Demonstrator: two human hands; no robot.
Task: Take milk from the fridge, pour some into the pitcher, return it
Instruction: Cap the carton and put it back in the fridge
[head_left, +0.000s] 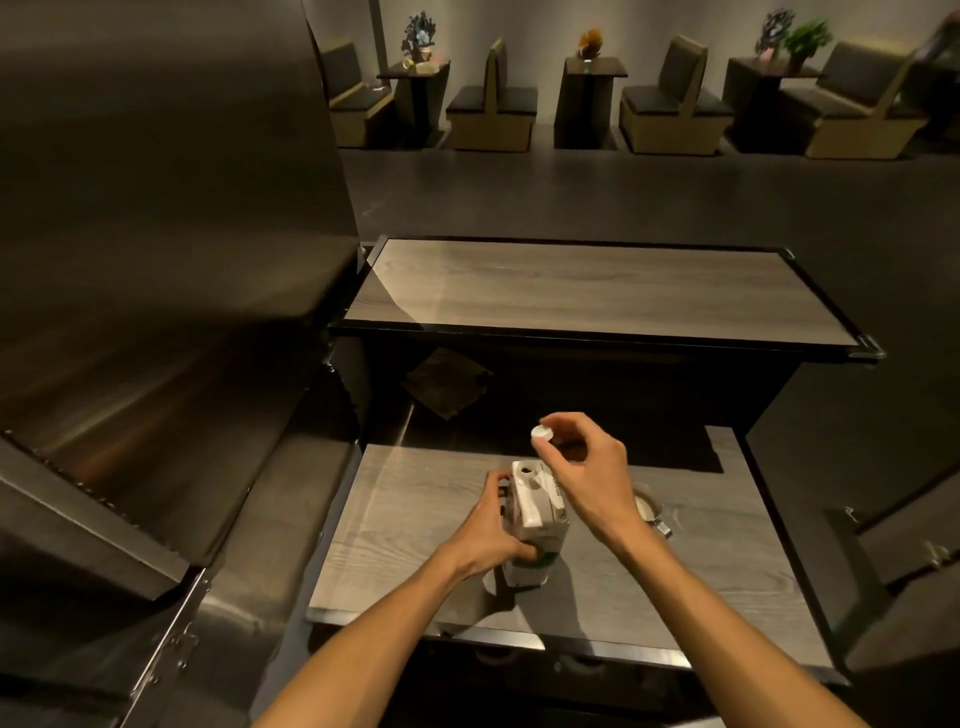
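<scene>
A white milk carton (537, 514) stands upright on the near wooden counter (415, 545), its round spout uncovered on top. My left hand (493, 530) grips the carton's left side. Just above the carton, my right hand (582, 467) pinches the small white cap (542, 432) between thumb and fingers. A steel pitcher (649, 512) with milk in it stands to the right of the carton, mostly hidden behind my right wrist.
A large stainless steel fridge (156, 260) fills the left side. Beyond the counter is a higher wooden table (597, 291) with a dark cloth (447, 384) below it. Booth seats and small tables with plants line the far wall.
</scene>
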